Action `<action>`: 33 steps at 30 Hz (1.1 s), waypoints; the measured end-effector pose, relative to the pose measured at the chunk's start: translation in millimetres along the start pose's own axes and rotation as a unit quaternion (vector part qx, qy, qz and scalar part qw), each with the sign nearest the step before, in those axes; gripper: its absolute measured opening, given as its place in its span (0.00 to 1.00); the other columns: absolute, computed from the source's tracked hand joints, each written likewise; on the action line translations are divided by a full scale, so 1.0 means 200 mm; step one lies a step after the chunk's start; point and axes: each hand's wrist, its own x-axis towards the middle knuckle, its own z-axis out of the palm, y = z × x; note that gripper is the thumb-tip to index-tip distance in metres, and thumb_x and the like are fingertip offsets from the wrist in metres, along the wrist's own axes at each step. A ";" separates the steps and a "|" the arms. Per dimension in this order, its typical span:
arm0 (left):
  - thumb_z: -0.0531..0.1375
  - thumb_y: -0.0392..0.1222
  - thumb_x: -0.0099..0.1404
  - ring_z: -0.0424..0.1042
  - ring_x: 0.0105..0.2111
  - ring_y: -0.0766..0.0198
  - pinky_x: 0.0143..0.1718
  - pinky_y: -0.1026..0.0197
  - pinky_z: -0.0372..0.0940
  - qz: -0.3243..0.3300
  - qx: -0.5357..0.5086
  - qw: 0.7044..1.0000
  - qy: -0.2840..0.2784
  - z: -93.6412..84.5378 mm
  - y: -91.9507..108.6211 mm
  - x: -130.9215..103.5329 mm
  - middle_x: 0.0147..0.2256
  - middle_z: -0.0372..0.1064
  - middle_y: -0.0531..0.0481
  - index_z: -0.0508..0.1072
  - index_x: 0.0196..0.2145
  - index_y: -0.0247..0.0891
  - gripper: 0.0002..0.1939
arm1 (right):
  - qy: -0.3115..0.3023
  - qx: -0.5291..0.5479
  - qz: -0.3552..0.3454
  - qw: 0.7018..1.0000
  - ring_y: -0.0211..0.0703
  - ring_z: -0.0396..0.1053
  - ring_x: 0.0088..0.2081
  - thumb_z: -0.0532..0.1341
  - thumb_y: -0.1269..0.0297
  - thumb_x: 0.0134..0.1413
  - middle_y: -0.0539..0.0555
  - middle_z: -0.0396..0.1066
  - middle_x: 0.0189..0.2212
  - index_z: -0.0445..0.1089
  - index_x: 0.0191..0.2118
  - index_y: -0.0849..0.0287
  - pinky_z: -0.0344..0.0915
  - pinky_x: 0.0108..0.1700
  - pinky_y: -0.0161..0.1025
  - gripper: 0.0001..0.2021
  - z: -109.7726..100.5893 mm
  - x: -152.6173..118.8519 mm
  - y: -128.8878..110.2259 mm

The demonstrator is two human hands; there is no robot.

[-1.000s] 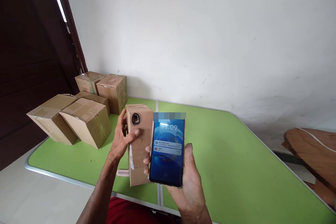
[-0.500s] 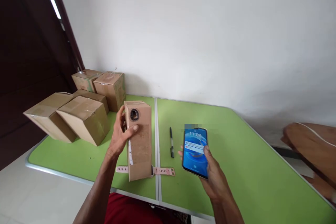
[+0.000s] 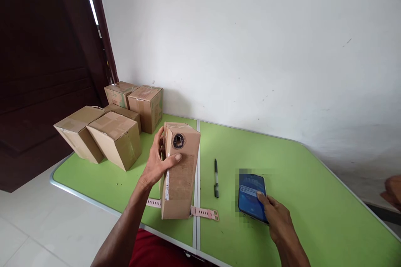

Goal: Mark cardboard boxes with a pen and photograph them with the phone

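My left hand (image 3: 159, 162) grips a tall cardboard box (image 3: 181, 175) from its left side, the thumb on the front face below a round hole ringed in black. The box hides the middle of a watch with a pink strap (image 3: 205, 213). In my right hand (image 3: 275, 212) is a phone (image 3: 252, 198), screen up and dimmer at the top, with the thumb over the glass. A black pen (image 3: 216, 178) lies on the green table between box and phone.
Several taped cardboard boxes (image 3: 114, 137) stand at the left of the green table (image 3: 282, 162). A white wall (image 3: 234, 41) rises behind it. On the left is a dark door (image 3: 46, 50); a brown object (image 3: 391, 190) shows at the right edge.
The view has shifted, so the scene sits farther right. My right hand and the phone have moved right and lower, and the phone's screen has dimmed. The box has turned slightly in my left hand.
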 end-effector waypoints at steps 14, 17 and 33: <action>0.75 0.63 0.56 0.63 0.72 0.34 0.72 0.36 0.60 0.011 -0.010 1.000 0.013 -0.01 -0.01 0.02 0.70 0.64 0.32 0.55 0.76 0.39 0.60 | 0.018 -0.286 -0.072 0.955 0.79 0.79 0.48 0.61 0.50 0.56 0.71 0.82 0.41 0.70 0.27 0.51 0.74 0.48 0.63 0.12 -0.07 -0.04 -0.05; 0.75 0.63 0.56 0.62 0.72 0.35 0.71 0.37 0.60 0.007 -0.008 1.000 0.019 -0.01 -0.03 0.02 0.71 0.64 0.32 0.55 0.77 0.40 0.61 | 0.074 -0.276 -0.117 0.951 0.83 0.73 0.59 0.59 0.48 0.59 0.77 0.77 0.51 0.77 0.40 0.58 0.73 0.51 0.68 0.18 -0.04 -0.15 -0.14; 0.74 0.68 0.57 0.59 0.74 0.36 0.71 0.39 0.61 0.086 0.032 0.995 0.038 -0.05 0.02 0.12 0.74 0.57 0.34 0.53 0.77 0.45 0.60 | -0.212 0.169 -0.333 0.903 0.74 0.60 0.73 0.75 0.54 0.53 0.66 0.62 0.73 0.45 0.79 0.51 0.60 0.72 0.69 0.55 0.66 -0.86 -0.58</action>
